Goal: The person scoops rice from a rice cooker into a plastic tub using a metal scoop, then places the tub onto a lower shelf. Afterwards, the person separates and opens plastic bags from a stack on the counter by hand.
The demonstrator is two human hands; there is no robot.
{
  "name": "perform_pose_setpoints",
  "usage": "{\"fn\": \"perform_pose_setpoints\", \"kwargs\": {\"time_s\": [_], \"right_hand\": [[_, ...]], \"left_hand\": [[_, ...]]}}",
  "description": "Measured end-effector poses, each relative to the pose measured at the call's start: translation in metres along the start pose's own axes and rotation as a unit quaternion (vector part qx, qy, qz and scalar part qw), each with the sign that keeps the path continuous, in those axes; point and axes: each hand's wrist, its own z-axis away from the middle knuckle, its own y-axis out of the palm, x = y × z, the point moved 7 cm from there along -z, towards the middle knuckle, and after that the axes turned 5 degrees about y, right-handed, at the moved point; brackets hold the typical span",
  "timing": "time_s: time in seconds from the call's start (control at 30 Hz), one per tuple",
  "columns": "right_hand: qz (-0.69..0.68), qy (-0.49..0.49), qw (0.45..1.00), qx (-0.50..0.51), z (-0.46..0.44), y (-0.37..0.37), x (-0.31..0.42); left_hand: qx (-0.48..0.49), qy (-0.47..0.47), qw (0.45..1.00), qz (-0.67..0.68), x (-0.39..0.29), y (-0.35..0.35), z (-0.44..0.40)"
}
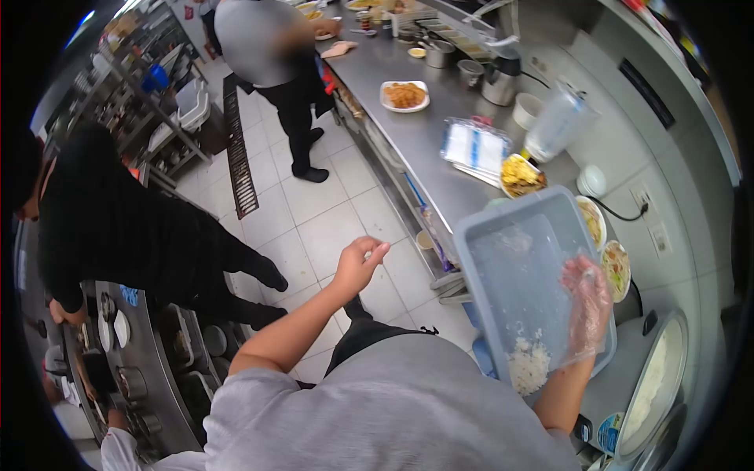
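My right hand [587, 306] wears a clear plastic glove and hangs over the right side of a grey plastic tub [469, 259]. Its fingers look stretched out and loosely apart, with nothing visible in them. A heap of white rice [528, 366] lies at the tub's near end, with loose grains scattered beside it. A crumpled, see-through patch [514, 239] shows toward the far end; I cannot make out what it is. Bare and away from the tub, my left hand [362, 265] is over the tiled floor, its fingers curled in and holding nothing visible.
Beyond the tub, the steel counter [440, 169] carries a dish of orange-brown food [405, 96], white packets [475, 147] and a bowl of yellow food [521, 174]. A rice cooker [656, 385] stands at right. One person [133, 220] is at left, another [263, 47] farther ahead.
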Motion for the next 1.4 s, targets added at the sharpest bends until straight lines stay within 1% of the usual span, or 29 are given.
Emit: {"fn": "perform_pose_setpoints", "kwargs": {"time_s": [0.07, 0.1, 0.17, 0.2, 0.27, 0.3, 0.33, 0.37, 0.4, 0.43, 0.5, 0.57, 0.6, 0.67, 0.7, 0.73, 0.8, 0.87, 0.93, 0.97, 1.03, 1.07, 1.13, 1.17, 1.23, 1.27, 1.33, 1.37, 1.4], "right_hand": [[-0.017, -0.021, 0.994, 0.102, -0.017, 0.075, 0.005], [-0.016, -0.016, 0.988, 0.153, -0.025, 0.115, 0.003], [-0.013, -0.005, 0.966, 0.258, -0.036, 0.199, 0.003], [-0.013, -0.004, 0.959, 0.282, -0.044, 0.238, 0.003], [-0.004, 0.01, 0.945, 0.328, -0.058, 0.314, -0.002], [-0.019, 0.005, 0.936, 0.351, -0.064, 0.349, -0.002], [-0.033, 0.004, 0.928, 0.37, -0.071, 0.383, -0.004], [-0.037, 0.021, 0.921, 0.386, -0.079, 0.414, -0.01], [-0.038, 0.037, 0.914, 0.403, -0.087, 0.443, -0.016], [-0.022, 0.042, 0.907, 0.418, -0.091, 0.469, -0.022], [-0.008, 0.037, 0.893, 0.448, -0.105, 0.522, -0.031], [-0.003, 0.036, 0.882, 0.469, -0.119, 0.569, -0.041], [0.007, 0.011, 0.875, 0.484, -0.14, 0.592, -0.042], [0.051, 0.028, 0.866, 0.496, -0.167, 0.618, -0.058], [0.003, 0.079, 0.862, 0.501, -0.177, 0.636, -0.066], [0.022, 0.084, 0.85, 0.519, -0.193, 0.653, -0.075], [0.03, 0.092, 0.842, 0.53, -0.228, 0.692, -0.095], [0.046, 0.091, 0.821, 0.562, -0.266, 0.74, -0.107], [0.053, 0.062, 0.795, 0.601, -0.295, 0.804, -0.099], [0.065, 0.059, 0.783, 0.616, -0.305, 0.828, -0.1], [0.052, -0.009, 0.737, 0.674, -0.317, 0.892, -0.078], [0.047, -0.042, 0.715, 0.696, -0.319, 0.926, -0.063], [0.035, -0.146, 0.662, 0.735, -0.32, 0.994, -0.031], [0.033, -0.199, 0.631, 0.749, -0.318, 1.026, -0.017], [-0.003, -0.227, 0.556, 0.8, -0.307, 1.077, 0.004], [-0.021, -0.242, 0.513, 0.823, -0.302, 1.103, 0.013], [-0.033, -0.294, 0.459, 0.838, -0.295, 1.151, 0.028], [-0.04, -0.32, 0.429, 0.844, -0.288, 1.172, 0.032], [-0.022, -0.363, 0.435, 0.824, -0.286, 1.197, 0.031]], "left_hand": [[-0.025, -0.085, 0.994, 0.058, 0.042, -0.031, 0.02], [-0.037, -0.095, 0.992, 0.071, 0.065, -0.041, 0.027], [-0.05, -0.129, 0.983, 0.122, 0.077, -0.074, 0.031], [-0.069, -0.119, 0.98, 0.141, 0.077, -0.099, 0.025], [-0.133, -0.013, 0.98, 0.147, 0.017, -0.198, 0.0], [-0.161, 0.072, 0.978, 0.108, -0.032, -0.258, -0.01], [-0.204, 0.208, 0.956, 0.013, -0.092, -0.318, -0.013], [-0.27, 0.333, 0.903, -0.009, -0.142, -0.36, -0.008], [-0.299, 0.428, 0.851, -0.057, -0.176, -0.389, -0.001], [-0.31, 0.496, 0.805, -0.102, -0.199, -0.406, 0.011], [-0.307, 0.575, 0.736, -0.184, -0.22, -0.43, 0.014], [-0.286, 0.601, 0.71, -0.228, -0.215, -0.441, -0.002], [-0.283, 0.614, 0.695, -0.243, -0.209, -0.442, -0.005], [-0.29, 0.6, 0.696, -0.269, -0.193, -0.459, -0.029], [-0.296, 0.583, 0.703, -0.279, -0.182, -0.469, -0.045], [-0.304, 0.573, 0.703, -0.291, -0.17, -0.478, -0.059], [-0.31, 0.559, 0.704, -0.308, -0.143, -0.496, -0.097], [-0.336, 0.529, 0.706, -0.33, -0.113, -0.521, -0.132], [-0.361, 0.477, 0.726, -0.339, -0.08, -0.551, -0.171], [-0.373, 0.43, 0.75, -0.338, -0.057, -0.565, -0.189], [-0.386, 0.318, 0.799, -0.333, -0.004, -0.592, -0.229], [-0.384, 0.229, 0.83, -0.334, 0.023, -0.607, -0.247], [-0.401, 0.168, 0.84, -0.324, 0.072, -0.641, -0.27], [-0.427, 0.122, 0.84, -0.311, 0.094, -0.66, -0.272], [-0.467, 0.078, 0.825, -0.308, 0.125, -0.696, -0.275], [-0.493, 0.09, 0.815, -0.291, 0.14, -0.716, -0.275], [-0.545, 0.122, 0.787, -0.262, 0.17, -0.761, -0.272], [-0.568, 0.149, 0.778, -0.223, 0.188, -0.785, -0.272], [-0.59, 0.176, 0.766, -0.185, 0.208, -0.811, -0.277]]}}
